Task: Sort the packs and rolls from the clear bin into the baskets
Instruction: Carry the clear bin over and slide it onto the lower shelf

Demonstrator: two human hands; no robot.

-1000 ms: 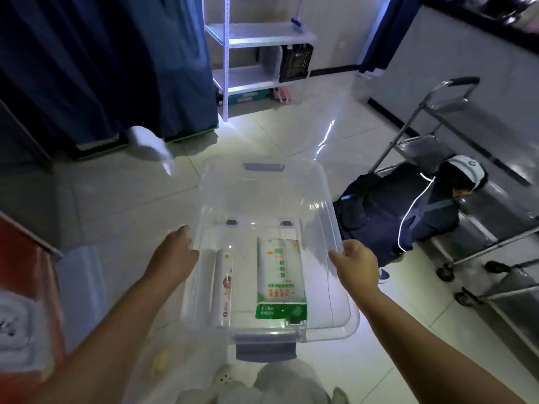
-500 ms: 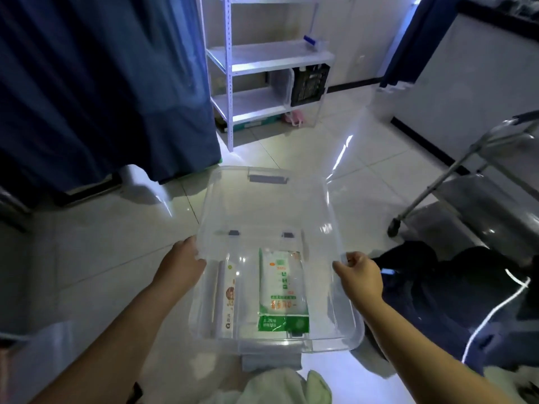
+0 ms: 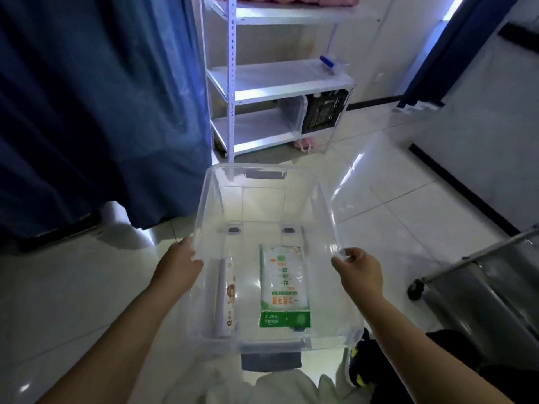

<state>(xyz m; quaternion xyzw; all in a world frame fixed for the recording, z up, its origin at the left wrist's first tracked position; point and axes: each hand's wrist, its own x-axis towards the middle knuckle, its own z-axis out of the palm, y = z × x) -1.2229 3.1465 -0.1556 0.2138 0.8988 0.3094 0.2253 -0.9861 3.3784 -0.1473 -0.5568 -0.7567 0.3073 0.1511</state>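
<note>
Clear plastic bin (image 3: 264, 196) held by its 2 long rims.
Left hand (image 3: 177, 268) and right hand (image 3: 359, 268) each clamp a rim; a green-and-white pack (image 3: 283, 287) and a white roll (image 3: 226, 298) lie inside.

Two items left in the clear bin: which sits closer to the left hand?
The slim white roll, along the bin's left wall beside the left hand. The flat green-and-white pack lies toward the right.

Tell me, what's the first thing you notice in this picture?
A big clear bin fills the middle, carried above the floor by the left hand and right hand, one on each side rim. Inside lie a green-and-white pack on the right and a slim roll along the left wall. Behind stands a white shelf unit.
</note>
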